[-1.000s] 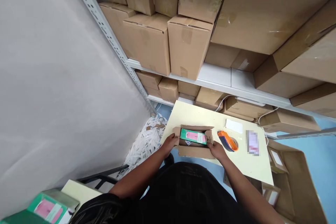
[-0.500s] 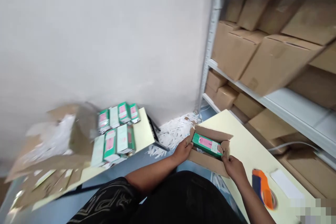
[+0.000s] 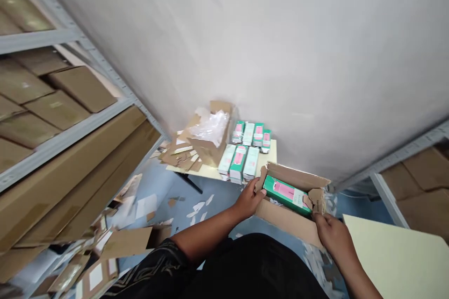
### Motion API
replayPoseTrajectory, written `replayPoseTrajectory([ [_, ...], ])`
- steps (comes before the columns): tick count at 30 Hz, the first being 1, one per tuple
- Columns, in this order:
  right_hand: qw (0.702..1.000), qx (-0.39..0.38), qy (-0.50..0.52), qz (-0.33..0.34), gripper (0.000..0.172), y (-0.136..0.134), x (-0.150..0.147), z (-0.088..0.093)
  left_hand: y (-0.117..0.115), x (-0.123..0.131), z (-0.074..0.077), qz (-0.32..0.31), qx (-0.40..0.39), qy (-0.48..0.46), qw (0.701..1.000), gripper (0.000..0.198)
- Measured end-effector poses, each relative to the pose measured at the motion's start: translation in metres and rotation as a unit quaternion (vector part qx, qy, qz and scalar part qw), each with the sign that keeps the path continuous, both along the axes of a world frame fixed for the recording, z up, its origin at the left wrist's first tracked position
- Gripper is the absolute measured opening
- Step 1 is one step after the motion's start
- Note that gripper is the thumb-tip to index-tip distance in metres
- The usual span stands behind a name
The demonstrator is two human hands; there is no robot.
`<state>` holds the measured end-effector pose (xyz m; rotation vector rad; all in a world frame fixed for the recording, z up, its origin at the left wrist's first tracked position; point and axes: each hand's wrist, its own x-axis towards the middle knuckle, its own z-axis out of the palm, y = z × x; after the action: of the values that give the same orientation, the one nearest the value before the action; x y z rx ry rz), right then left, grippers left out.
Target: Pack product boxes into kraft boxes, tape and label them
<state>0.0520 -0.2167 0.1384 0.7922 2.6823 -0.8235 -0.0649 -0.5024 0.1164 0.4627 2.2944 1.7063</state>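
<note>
An open cardboard box (image 3: 294,222) is held out in front of my body, its flaps standing up. Inside it lies a green box with a pink picture (image 3: 286,195). My left hand (image 3: 249,200) grips the left end of the cardboard box, thumb over the edge. At the opposite end, my right hand (image 3: 331,229) holds the box by its corner near a torn flap. Several green and white boxes (image 3: 238,161) stand in two rows on a pale table (image 3: 268,156) beyond my left hand.
Beside those rows sits a carton (image 3: 206,149) stuffed with white wrapping. Shelves of cardboard boxes (image 3: 63,110) rise at left, others (image 3: 414,182) at right. Another pale table (image 3: 403,247) is at lower right. Paper scraps (image 3: 198,208) and cardboard litter the blue floor.
My view has swung left, bringing the left shelf into sight and the tape dispenser out of it. Both hands still carry the cardboard box, now away from the right table.
</note>
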Motion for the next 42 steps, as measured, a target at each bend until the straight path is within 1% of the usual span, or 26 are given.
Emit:
replayPoseTrajectory([
  [2,1.000,-0.008,0.016,0.017,0.056,-0.041,-0.035,0.006,-0.054,-0.022,0.010,-0.004,0.023,0.030,0.999,0.065],
  [4,0.999,-0.018,0.021,0.025,0.055,-0.082,-0.069,0.012,-0.112,-0.045,0.021,-0.033,0.049,0.050,0.997,0.065],
  [6,0.999,-0.034,0.020,0.033,0.052,-0.122,-0.098,0.017,-0.169,-0.067,0.031,-0.055,0.069,0.051,0.995,0.064],
  [7,0.998,-0.041,0.021,0.038,0.051,-0.142,-0.111,0.019,-0.196,-0.078,0.036,-0.055,0.073,0.048,0.995,0.064],
  [9,0.997,-0.055,0.028,0.050,0.048,-0.181,-0.130,0.021,-0.247,-0.102,0.046,-0.032,0.066,0.049,0.996,0.061],
  [11,0.996,-0.067,0.031,0.059,0.048,-0.216,-0.143,0.020,-0.288,-0.130,0.059,0.016,0.034,0.074,0.997,0.054],
  [12,0.995,-0.074,0.029,0.063,0.048,-0.232,-0.148,0.018,-0.305,-0.146,0.066,0.042,0.009,0.095,0.995,0.049],
  [14,0.993,-0.088,0.024,0.068,0.049,-0.260,-0.154,0.013,-0.329,-0.182,0.081,0.077,-0.062,0.151,0.984,0.038],
  [15,0.993,-0.093,0.022,0.071,0.049,-0.272,-0.156,0.011,-0.336,-0.202,0.087,0.079,-0.103,0.178,0.975,0.034],
  [17,0.993,-0.094,0.015,0.074,0.049,-0.289,-0.159,0.007,-0.340,-0.243,0.098,0.046,-0.184,0.214,0.958,0.033],
  [19,0.993,-0.087,0.007,0.076,0.049,-0.300,-0.161,0.003,-0.333,-0.283,0.102,-0.021,-0.280,0.208,0.937,0.045],
  [21,0.994,-0.078,-0.001,0.076,0.050,-0.306,-0.163,0.000,-0.318,-0.316,0.102,-0.092,-0.369,0.160,0.911,0.067],
  [23,0.995,-0.073,-0.006,0.074,0.050,-0.309,-0.165,-0.002,-0.301,-0.339,0.098,-0.144,-0.452,0.103,0.874,0.089],
  [24,0.995,-0.071,-0.006,0.073,0.050,-0.311,-0.166,-0.003,-0.294,-0.348,0.095,-0.161,-0.484,0.082,0.856,0.096],
  [25,0.995,-0.069,-0.005,0.071,0.050,-0.312,-0.168,-0.003,-0.287,-0.353,0.092,-0.169,-0.504,0.071,0.844,0.097],
  [26,0.995,-0.066,-0.002,0.069,0.050,-0.313,-0.169,-0.003,-0.283,-0.357,0.089,-0.168,-0.512,0.070,0.839,0.093],
  [28,0.996,-0.057,0.005,0.065,0.049,-0.315,-0.172,-0.001,-0.281,-0.361,0.084,-0.150,-0.504,0.088,0.846,0.073],
  [30,0.997,-0.048,0.010,0.059,0.048,-0.316,-0.177,0.002,-0.286,-0.362,0.082,-0.125,-0.491,0.109,0.856,0.050],
  [31,0.997,-0.045,0.010,0.057,0.048,-0.316,-0.180,0.004,-0.290,-0.362,0.082,-0.111,-0.484,0.118,0.860,0.041],
  [32,0.997,-0.045,0.010,0.055,0.048,-0.315,-0.182,0.006,-0.295,-0.362,0.083,-0.095,-0.472,0.127,0.867,0.037],
  [34,0.997,-0.051,0.009,0.052,0.047,-0.314,-0.187,0.009,-0.306,-0.362,0.085,-0.051,-0.418,0.141,0.896,0.038],
  [36,0.997,-0.054,0.008,0.053,0.047,-0.313,-0.191,0.012,-0.316,-0.361,0.089,-0.011,-0.333,0.151,0.931,0.043],
  [38,0.997,-0.050,0.006,0.057,0.047,-0.314,-0.194,0.013,-0.325,-0.359,0.096,0.017,-0.251,0.166,0.953,0.043],
  [40,0.997,-0.046,0.005,0.063,0.048,-0.316,-0.197,0.014,-0.333,-0.354,0.106,0.041,-0.183,0.199,0.962,0.042],
  [42,0.997,-0.049,0.006,0.067,0.048,-0.317,-0.199,0.014,-0.341,-0.347,0.119,0.062,-0.133,0.247,0.958,0.042],
])
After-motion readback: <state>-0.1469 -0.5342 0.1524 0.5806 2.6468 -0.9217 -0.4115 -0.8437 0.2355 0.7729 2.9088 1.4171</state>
